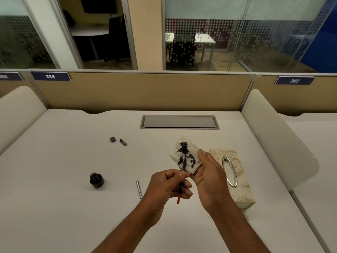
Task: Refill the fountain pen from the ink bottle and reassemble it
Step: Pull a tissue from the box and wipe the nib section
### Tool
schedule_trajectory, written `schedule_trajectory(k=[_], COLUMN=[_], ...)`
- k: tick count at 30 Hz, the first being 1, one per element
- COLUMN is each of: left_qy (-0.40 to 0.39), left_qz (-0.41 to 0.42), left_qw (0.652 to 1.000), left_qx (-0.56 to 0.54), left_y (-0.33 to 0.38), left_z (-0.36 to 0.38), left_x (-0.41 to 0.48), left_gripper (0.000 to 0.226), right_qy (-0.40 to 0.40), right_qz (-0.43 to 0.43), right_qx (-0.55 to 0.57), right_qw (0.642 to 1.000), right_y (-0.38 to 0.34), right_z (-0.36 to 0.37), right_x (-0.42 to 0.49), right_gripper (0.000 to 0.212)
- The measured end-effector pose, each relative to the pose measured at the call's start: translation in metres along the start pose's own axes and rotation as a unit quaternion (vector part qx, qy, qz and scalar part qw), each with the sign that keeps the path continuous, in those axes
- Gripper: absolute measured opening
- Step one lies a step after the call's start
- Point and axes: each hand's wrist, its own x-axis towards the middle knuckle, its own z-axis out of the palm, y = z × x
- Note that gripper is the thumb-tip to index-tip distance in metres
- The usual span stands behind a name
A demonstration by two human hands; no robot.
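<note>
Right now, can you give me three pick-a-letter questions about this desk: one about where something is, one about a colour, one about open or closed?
1. Where is the tissue box? A. beside the right hand B. on a chair C. on the floor
2. What colour are the stains on the tissue? A. red B. black C. green
3. The ink bottle is: A. capped B. tipped over C. open and upright
1 A: the box lies just right of that hand. 2 B: black blots cover it. 3 C: its mouth is bare, its cap lies farther back.
</note>
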Motion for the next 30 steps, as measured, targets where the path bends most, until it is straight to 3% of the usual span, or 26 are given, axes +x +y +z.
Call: schedule_trajectory(k=[4,9,13,19,26,30], left_qy=[0.002,-0.005,-0.004,-0.023,-0.064,-0.107], left_qz=[-0.006,-0.013,-0.014,-0.021,-0.034,-0.053], left_qw=[1.0,0.999,0.999,0.998,0.995,0.987], left_qx=[-0.025,-0.041,-0.037,-0.053,-0.064,-0.109], left_y=[0.003,0.002,0.002,0.002,0.003,0.001], left_z=[-0.01,-0.02,-0.02,-0.016,-0.02,-0.02], left_x=[-0.013,-0.027,-0.034,-0.045,-0.049,-0.052], left_gripper=[0.025,0.028,0.028,0.026,0.028,0.025], right_qy=[-0.075,-0.177,-0.18,-0.195,-0.226,-0.231], right_qz=[0.058,0.066,0.054,0.061,0.098,0.099], right_qx=[0.045,-0.023,-0.079,-0.1,-0.151,-0.128], right_qw=[0.994,0.982,0.979,0.974,0.957,0.959], right_y=[-0.003,-0.006,-0.007,-0.009,-0.008,-0.008], right_z=[0.0,-0.002,0.002,0.004,-0.001,-0.003], right_x=[-0.011,-0.014,-0.019,-0.021,-0.026,-0.027], right_gripper=[0.048,0.028,0.025,0.045,0.031,0.035])
